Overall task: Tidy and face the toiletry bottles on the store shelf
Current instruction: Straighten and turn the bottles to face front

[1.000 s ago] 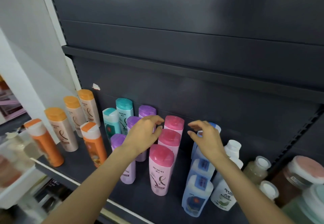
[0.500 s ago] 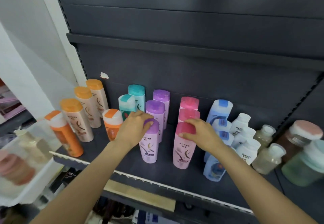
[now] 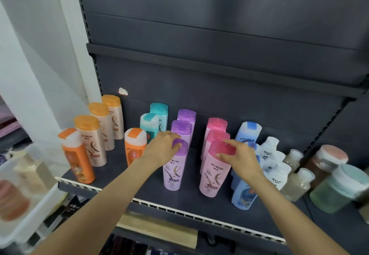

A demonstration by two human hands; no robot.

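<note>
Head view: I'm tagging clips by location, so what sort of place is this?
Probably a shop aisle: dark metal shelving, same-brand bottles lined up by cap colour, like the purple bottle and pink bottle, and a price-tag rail.

White wall (image 3: 30, 55) at far left, beside the dark shelving unit. Small white scrap (image 3: 123, 91) stuck on the dark back panel (image 3: 219, 99), above the far left of the row. Upper shelf lip (image 3: 199, 59) runs across the panel, tilted down to the right. Clear plastic bin (image 3: 24, 205) at near left, blurred; contents show as peach and pale shapes, not identifiable. Tan cardboard strip (image 3: 157, 232) lies below the front rail. Dark packaged goods (image 3: 73, 208) on the level beneath, print unreadable.
</note>
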